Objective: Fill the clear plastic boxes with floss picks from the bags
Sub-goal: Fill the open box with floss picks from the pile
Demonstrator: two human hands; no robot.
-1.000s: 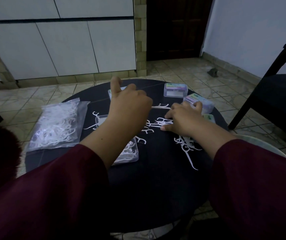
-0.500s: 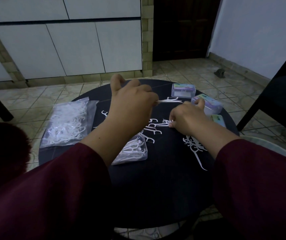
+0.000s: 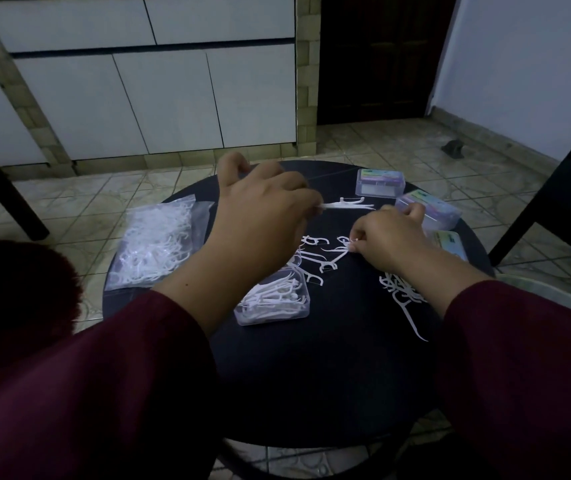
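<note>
Since 1 second ago, left hand point(image 3: 259, 216) has lifted its small bunch of white plastic floss picks point(image 3: 346, 204) toward 12 o'clock, pinching them. Right hand point(image 3: 386, 237) pinches loose picks point(image 3: 332, 252) mid-table. Open clear plastic box point(image 3: 273, 297) lies at 7 o'clock of them, part filled; the bag point(image 3: 154, 245) sits at 9 o'clock. Align handles before dropping them in. Fingertips hide behind knuckles; dim light blurs counts.

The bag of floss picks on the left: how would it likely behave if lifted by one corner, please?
The bag looks like thin, wrinkled film, so it would probably sag. Its loosely heaped picks would likely slide to the low end. It seems light for its size.
</note>
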